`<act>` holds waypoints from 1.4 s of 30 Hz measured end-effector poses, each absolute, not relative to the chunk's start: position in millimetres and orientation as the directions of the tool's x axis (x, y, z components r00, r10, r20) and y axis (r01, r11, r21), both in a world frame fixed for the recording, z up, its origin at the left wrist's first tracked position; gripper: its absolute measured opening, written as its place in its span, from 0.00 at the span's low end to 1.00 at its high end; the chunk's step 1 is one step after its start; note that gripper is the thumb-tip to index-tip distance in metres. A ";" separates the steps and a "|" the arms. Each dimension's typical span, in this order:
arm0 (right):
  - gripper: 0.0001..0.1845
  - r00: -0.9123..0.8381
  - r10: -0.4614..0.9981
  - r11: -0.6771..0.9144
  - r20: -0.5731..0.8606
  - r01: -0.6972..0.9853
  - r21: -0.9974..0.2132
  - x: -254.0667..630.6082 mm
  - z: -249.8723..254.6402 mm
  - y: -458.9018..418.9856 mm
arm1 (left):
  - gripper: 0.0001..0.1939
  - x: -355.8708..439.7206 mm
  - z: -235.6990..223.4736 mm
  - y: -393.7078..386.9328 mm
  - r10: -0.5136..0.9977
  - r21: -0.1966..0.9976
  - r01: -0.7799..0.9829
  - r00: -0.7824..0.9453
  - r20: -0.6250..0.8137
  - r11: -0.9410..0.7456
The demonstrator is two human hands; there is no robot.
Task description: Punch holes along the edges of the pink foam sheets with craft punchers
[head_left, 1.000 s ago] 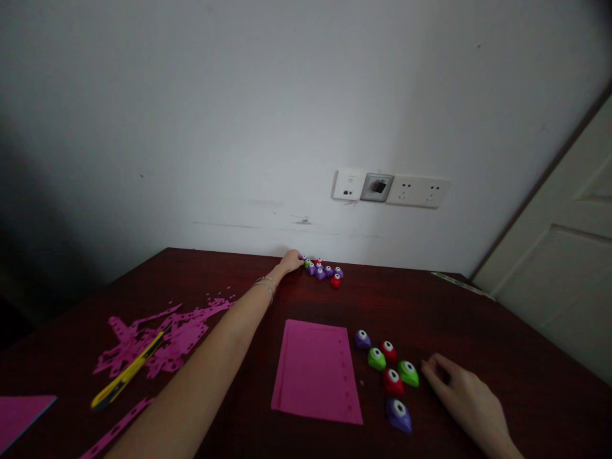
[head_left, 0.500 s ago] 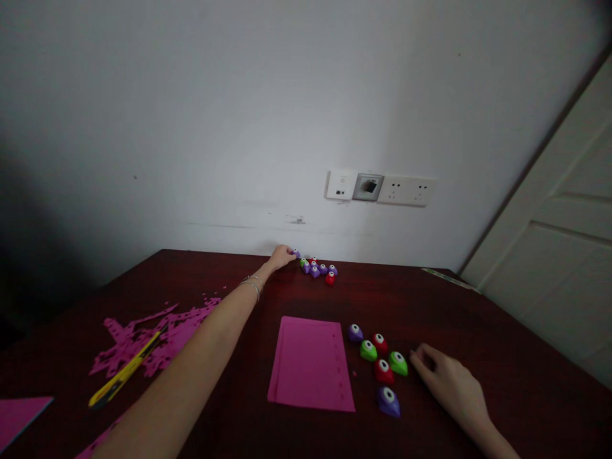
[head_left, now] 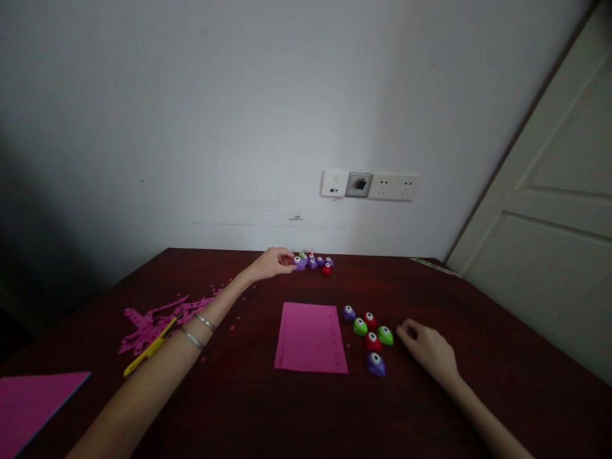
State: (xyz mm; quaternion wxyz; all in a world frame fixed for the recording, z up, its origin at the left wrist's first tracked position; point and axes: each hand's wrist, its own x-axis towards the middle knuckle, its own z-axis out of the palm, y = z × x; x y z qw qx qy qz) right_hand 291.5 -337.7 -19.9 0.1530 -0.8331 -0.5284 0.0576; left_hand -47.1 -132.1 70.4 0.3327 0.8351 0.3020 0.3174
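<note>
My left hand (head_left: 274, 261) reaches to the far edge of the dark red table (head_left: 335, 408) and pinches a small purple punch (head_left: 299, 262). Just right of it lies a far cluster of small punches (head_left: 317, 261), purple, red and green. My right hand (head_left: 427, 347) rests on the table with its fingers loosely curled, holding nothing, just right of a near group of punches (head_left: 369, 333). A pink foam sheet (head_left: 311, 336) with a row of punched holes lies between my arms.
Pink foam scraps (head_left: 157, 317) and a yellow utility knife (head_left: 150, 348) lie at the left. Another pink sheet (head_left: 33, 405) sits at the lower left corner. The wall holds a socket panel (head_left: 369, 185). A door (head_left: 549, 210) stands at the right.
My left hand has closed on a purple punch and drawn back a little from the far cluster. The right hand stays beside the near punches. The camera has shifted.
</note>
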 end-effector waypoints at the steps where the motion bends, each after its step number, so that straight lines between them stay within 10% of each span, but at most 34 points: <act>1: 0.17 0.442 0.894 -0.396 0.075 0.857 -0.329 292.1 -20.5 -337.8 | 0.15 -48.9 69.0 -145.3 0.698 0.756 0.281 0.647 0.306 -0.592; 11: 0.20 0.417 0.877 -0.204 0.241 0.774 -0.599 283.8 -4.7 -339.2 | 0.12 -52.6 64.5 -217.1 0.513 0.743 0.167 0.817 0.263 -0.647; 23: 0.20 -0.201 0.914 0.393 0.354 0.658 -0.643 158.0 36.2 -354.2 | 0.10 -48.1 65.3 -251.3 0.399 0.630 0.184 0.891 0.219 -0.755; 36: 0.08 -0.131 0.950 0.286 0.284 0.734 -0.617 145.4 38.2 -345.4 | 0.11 -39.4 54.4 -251.3 0.406 0.598 0.218 0.892 0.199 -0.771; 42: 0.10 0.067 0.970 0.125 0.232 0.683 -0.719 164.3 35.0 -349.6 | 0.18 -44.4 48.4 -236.2 0.508 0.377 0.424 0.847 0.157 -0.823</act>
